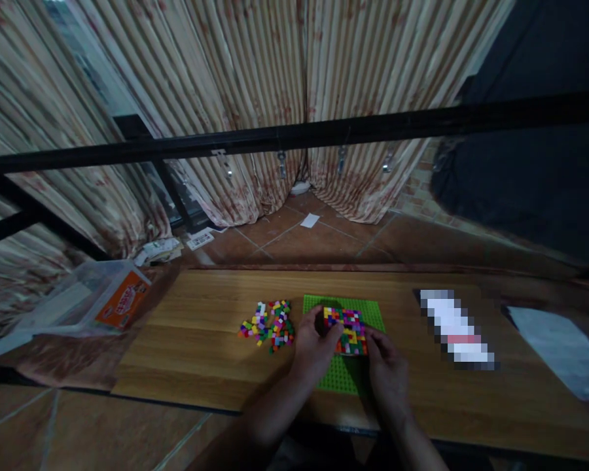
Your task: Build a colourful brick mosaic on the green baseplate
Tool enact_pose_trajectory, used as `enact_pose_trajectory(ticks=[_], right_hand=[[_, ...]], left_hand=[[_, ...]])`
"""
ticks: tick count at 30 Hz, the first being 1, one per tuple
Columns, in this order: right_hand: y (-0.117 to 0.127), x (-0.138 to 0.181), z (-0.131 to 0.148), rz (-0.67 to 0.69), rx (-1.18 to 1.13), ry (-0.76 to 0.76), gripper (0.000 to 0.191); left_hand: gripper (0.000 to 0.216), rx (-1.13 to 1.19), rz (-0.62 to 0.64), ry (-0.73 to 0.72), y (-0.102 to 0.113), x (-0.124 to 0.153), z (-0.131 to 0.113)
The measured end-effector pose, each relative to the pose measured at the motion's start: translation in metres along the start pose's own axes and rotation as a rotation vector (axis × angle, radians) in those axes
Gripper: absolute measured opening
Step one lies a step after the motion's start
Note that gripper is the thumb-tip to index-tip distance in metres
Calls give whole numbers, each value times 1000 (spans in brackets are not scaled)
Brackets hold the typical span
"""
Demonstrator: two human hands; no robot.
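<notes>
A flat, multicoloured panel of small toy building bricks (356, 320) is held over the green studded baseplate (341, 376). My left hand (314, 340) grips the panel's left side, its thumb lying across the front. At the lower right edge, the fingers of my right hand (385, 360) are closed on the panel. Whether the panel touches the baseplate cannot be made out. Loose bricks in many colours (279, 327) lie in a pile on the wooden table (191, 340), just left of my left hand.
A blurred-out flat object (456, 327) lies on the table's right, with a white sheet (559, 347) beyond it. Left of the table stands a clear plastic bin (78, 301) with an orange label. A black metal bar (275, 139) crosses before the curtains (255, 65).
</notes>
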State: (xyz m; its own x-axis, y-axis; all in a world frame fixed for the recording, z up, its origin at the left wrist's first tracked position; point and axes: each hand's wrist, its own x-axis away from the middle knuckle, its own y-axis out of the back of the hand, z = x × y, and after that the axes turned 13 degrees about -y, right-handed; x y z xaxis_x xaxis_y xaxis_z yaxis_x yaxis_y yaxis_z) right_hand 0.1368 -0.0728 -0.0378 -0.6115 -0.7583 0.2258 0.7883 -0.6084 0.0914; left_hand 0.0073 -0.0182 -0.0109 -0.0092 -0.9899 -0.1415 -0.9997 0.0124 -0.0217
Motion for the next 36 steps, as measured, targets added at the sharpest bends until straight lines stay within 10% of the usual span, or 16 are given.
enact_pose_trajectory(ticks=[16, 36], right_hand=[[1, 2, -1, 10, 44, 43, 35], [0, 0, -5, 12, 51, 78, 33]], left_hand=[[27, -850, 64, -312, 134, -51, -13], [24, -1103, 267, -329, 149, -66, -8]])
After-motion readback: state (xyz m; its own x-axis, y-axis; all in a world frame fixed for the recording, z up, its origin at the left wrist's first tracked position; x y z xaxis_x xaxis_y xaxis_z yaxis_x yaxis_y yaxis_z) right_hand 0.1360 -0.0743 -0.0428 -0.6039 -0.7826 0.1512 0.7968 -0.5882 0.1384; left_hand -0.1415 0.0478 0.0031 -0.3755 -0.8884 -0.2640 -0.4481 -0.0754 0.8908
